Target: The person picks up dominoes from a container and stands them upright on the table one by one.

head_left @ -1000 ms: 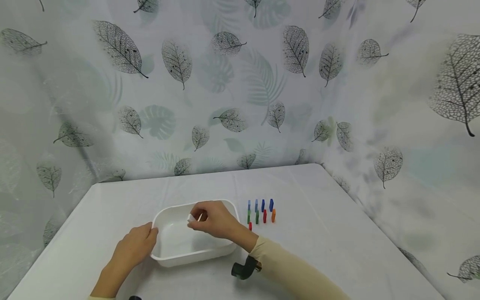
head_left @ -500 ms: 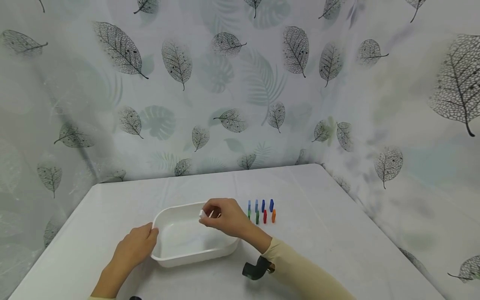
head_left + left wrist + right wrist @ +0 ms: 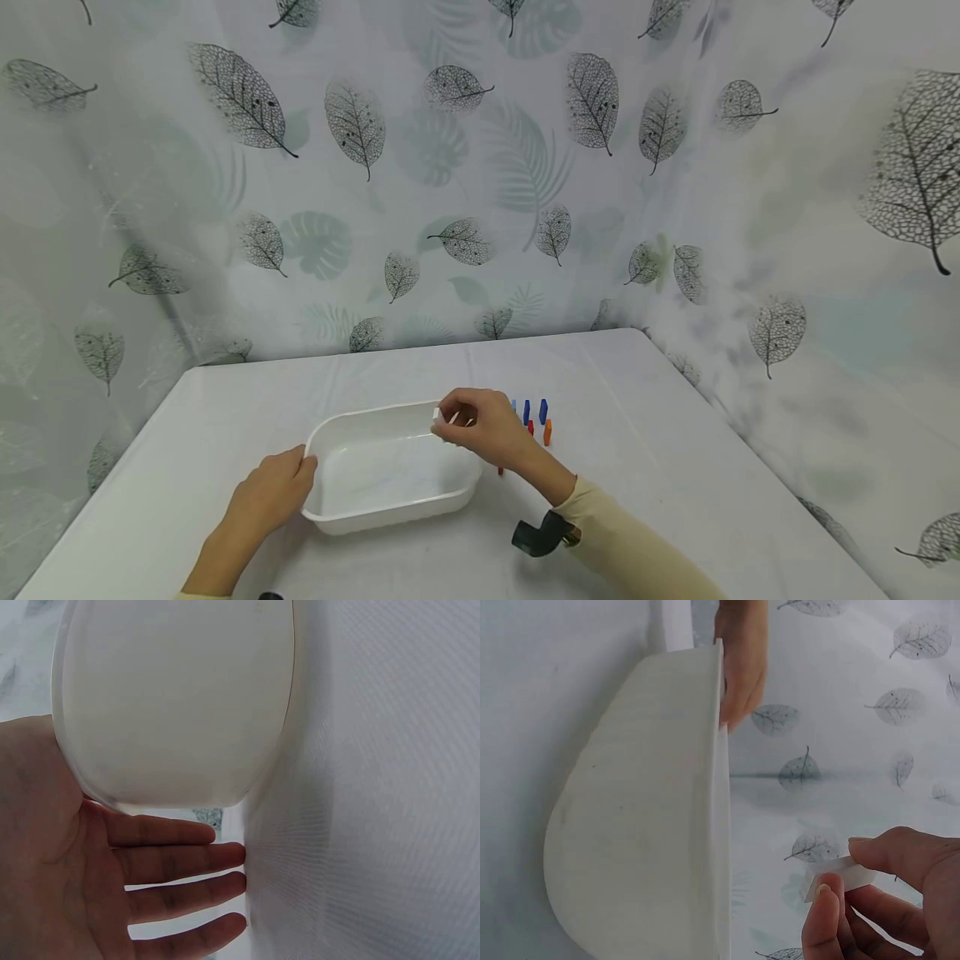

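Observation:
My right hand (image 3: 486,425) pinches a small white rectangular block (image 3: 838,876) between thumb and fingertips. It hovers near the basin's far right corner, and the block is raised above the rim. My left hand (image 3: 270,492) holds the left rim of a white plastic basin (image 3: 390,510), with the thumb side over the edge. In the left wrist view its four fingers (image 3: 180,862) stretch straight down outside the wall, while the thumb is hidden behind it. The basin's visible inside is bare white.
Several small coloured blocks stand upright right of the basin, including a blue block (image 3: 543,411) and an orange block (image 3: 547,432). My right hand hides some of them. The white table (image 3: 660,492) is backed by leaf-patterned curtains (image 3: 465,167).
My right hand has moved right, from over the basin's middle to its right rim, still pinching the white block. It now covers several coloured blocks. My left hand and the basin stay put.

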Demonstrator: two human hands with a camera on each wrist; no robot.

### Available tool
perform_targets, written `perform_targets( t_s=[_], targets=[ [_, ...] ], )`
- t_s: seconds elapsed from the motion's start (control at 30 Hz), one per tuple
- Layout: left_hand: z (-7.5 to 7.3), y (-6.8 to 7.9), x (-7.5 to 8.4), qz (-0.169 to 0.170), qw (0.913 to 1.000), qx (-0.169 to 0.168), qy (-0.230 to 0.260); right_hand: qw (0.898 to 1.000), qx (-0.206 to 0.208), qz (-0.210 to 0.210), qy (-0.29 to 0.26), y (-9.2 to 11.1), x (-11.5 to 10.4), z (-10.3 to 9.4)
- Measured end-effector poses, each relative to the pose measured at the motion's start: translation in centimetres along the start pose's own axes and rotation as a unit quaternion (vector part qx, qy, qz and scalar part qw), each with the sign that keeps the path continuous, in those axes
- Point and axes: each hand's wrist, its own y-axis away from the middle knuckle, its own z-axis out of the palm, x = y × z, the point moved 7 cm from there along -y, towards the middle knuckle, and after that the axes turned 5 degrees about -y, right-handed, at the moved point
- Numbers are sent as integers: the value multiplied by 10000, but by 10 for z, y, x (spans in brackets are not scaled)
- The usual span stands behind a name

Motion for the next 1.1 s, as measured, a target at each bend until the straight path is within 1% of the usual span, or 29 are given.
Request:
perform_targets(
  t_s=[0.37, 0.6, 0.8, 1.03, 1.1],
  targets=[
    [-1, -1, 0, -36, 10000, -42, -20, 9997, 206, 127, -83, 14, 15, -21],
    [-1, -2, -1, -11, 10000, -15, -78, 9988, 360, 320, -16, 23, 22, -33],
    [-1, -2, -1, 22, 10000, 2, -81, 9983, 498, 259, 132, 31, 30, -41],
    [0, -1, -1, 9, 10000, -25, -28, 9966, 627, 476, 257, 41, 41, -49],
    [0, -1, -1, -4, 10000, -36, -20, 9965, 654, 461, 256, 44, 43, -52]
  ],
)
